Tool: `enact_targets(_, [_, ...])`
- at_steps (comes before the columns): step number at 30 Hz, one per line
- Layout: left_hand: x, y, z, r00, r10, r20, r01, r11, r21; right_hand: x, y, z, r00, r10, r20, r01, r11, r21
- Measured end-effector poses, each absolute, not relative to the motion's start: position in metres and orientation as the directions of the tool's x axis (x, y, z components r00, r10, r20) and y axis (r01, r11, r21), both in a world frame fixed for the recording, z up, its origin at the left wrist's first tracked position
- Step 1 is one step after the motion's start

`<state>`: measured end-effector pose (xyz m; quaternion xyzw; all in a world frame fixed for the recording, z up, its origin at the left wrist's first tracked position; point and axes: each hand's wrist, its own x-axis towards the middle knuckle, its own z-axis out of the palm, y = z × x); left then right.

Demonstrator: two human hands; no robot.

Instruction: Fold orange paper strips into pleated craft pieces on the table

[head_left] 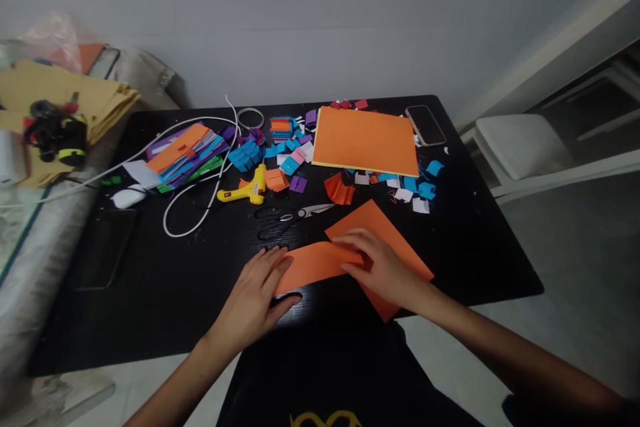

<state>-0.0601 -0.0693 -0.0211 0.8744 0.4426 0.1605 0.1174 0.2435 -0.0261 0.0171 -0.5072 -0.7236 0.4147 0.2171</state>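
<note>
A folded strip of orange paper (315, 265) lies near the front edge of the black table. My left hand (257, 290) rests over its left end, fingers stretched out and thumb apart on the tabletop. At the other end, my right hand (377, 267) curls around the strip, with the paper between thumb and fingers. A larger orange sheet (395, 240) lies at an angle beneath my right hand and forearm. Just beyond the strip are scissors (300, 213) with black handles, blades partly apart, and a pleated orange paper piece (339, 189).
A yellow glue gun (250, 188) lies behind the scissors. Folded paper bundles (187, 153), a white cable (173, 217) and a dark phone (106, 247) occupy the left. Orange sheets (367, 140), small paper pieces (300, 159) and another phone (425, 125) sit toward the back.
</note>
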Motion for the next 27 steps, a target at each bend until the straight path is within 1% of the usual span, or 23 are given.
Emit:
enact_targets(2, [-0.057, -0.069, -0.022, 0.555, 0.813, 0.177, 0.735, -0.578, 0.355, 0.242, -0.023, 0.023, -0.343, 0.924, -0.17, 0.456, 0.006, -0.89])
enact_targets(4, [-0.056, -0.068, -0.022, 0.55, 0.814, 0.188, 0.729, -0.577, 0.369, 0.243, -0.02, 0.026, -0.315, 0.905, -0.287, 0.348, -0.171, -0.922])
enact_targets(6, [-0.055, -0.067, -0.02, 0.547, 0.809, 0.213, 0.712, -0.584, 0.39, 0.244, -0.017, 0.028, -0.311, 0.854, -0.416, 0.218, -0.363, -0.906])
enact_targets(8, [-0.056, -0.066, -0.017, 0.542, 0.804, 0.246, 0.685, -0.592, 0.425, 0.246, -0.014, 0.029, -0.337, 0.789, -0.514, 0.094, -0.515, -0.852])
enact_targets(10, [-0.057, -0.065, -0.013, 0.527, 0.807, 0.267, 0.647, -0.585, 0.489, 0.249, -0.012, 0.03, -0.387, 0.738, -0.553, 0.008, -0.596, -0.803])
enact_targets(12, [-0.059, -0.062, -0.008, 0.469, 0.843, 0.264, 0.615, -0.526, 0.587, 0.251, -0.011, 0.03, -0.422, 0.722, -0.549, -0.016, -0.611, -0.791])
enact_targets(14, [-0.061, -0.058, -0.005, 0.372, 0.903, 0.214, 0.594, -0.409, 0.693, 0.253, -0.01, 0.026, -0.376, 0.776, -0.506, 0.053, -0.527, -0.848])
enact_targets(15, [-0.062, -0.055, -0.004, 0.323, 0.931, 0.171, 0.585, -0.339, 0.737, 0.254, -0.011, 0.023, -0.318, 0.834, -0.451, 0.133, -0.432, -0.892])
enact_targets(16, [-0.063, -0.052, -0.004, 0.284, 0.951, 0.123, 0.574, -0.272, 0.772, 0.255, -0.011, 0.018, -0.258, 0.895, -0.363, 0.244, -0.303, -0.921])
enact_targets(17, [-0.063, -0.048, -0.005, 0.266, 0.961, 0.078, 0.562, -0.22, 0.797, 0.257, -0.011, 0.013, -0.204, 0.948, -0.243, 0.368, -0.156, -0.917])
enact_targets(19, [-0.065, -0.041, -0.008, 0.268, 0.963, 0.02, 0.543, -0.168, 0.823, 0.261, -0.012, 0.0, -0.195, 0.981, -0.019, 0.584, 0.101, -0.806])
enact_targets(21, [-0.065, -0.035, -0.01, 0.29, 0.957, 0.009, 0.535, -0.17, 0.827, 0.267, -0.013, -0.01, -0.235, 0.967, 0.101, 0.72, 0.243, -0.65])
enact_targets(23, [-0.064, -0.031, -0.012, 0.309, 0.951, 0.023, 0.537, -0.195, 0.821, 0.273, -0.014, -0.016, -0.262, 0.952, 0.156, 0.799, 0.305, -0.517])
enact_targets(24, [-0.063, -0.029, -0.012, 0.319, 0.947, 0.033, 0.54, -0.21, 0.815, 0.274, -0.014, -0.017, -0.272, 0.945, 0.179, 0.821, 0.325, -0.47])
enact_targets(25, [-0.062, -0.028, -0.012, 0.331, 0.943, 0.042, 0.545, -0.228, 0.807, 0.274, -0.015, -0.016, -0.284, 0.937, 0.203, 0.829, 0.346, -0.439])
enact_targets(27, [-0.06, -0.024, -0.013, 0.36, 0.931, 0.064, 0.56, -0.27, 0.783, 0.268, -0.016, -0.013, -0.326, 0.913, 0.246, 0.811, 0.404, -0.423])
